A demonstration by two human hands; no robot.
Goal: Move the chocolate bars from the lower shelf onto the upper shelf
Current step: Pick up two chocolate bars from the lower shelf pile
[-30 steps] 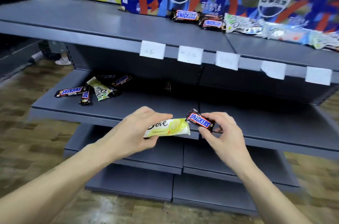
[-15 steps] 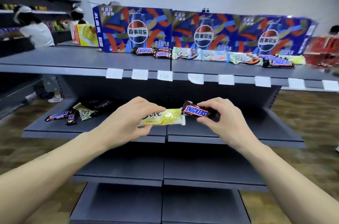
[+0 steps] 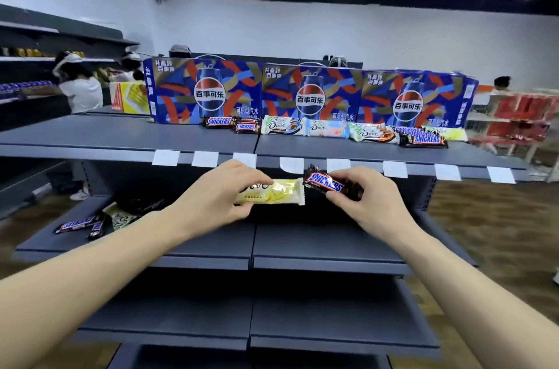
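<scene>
Below the grey upper shelf (image 3: 127,138), left hand (image 3: 217,196) pinches a pale yellow Dove bar (image 3: 273,192); just right, right hand (image 3: 367,202) grips a brown Snickers bar (image 3: 328,182). Blue Pepsi cartons (image 3: 311,93) stand beyond.

— What's on the upper shelf (image 3: 121,138)?
— A row of chocolate bars (image 3: 326,129) in front of three blue cola boxes (image 3: 311,93).
— And the lower shelf (image 3: 193,240)?
— A few bars (image 3: 90,222) at its left end.

head view, facing shelves (image 3: 121,141), close
</scene>
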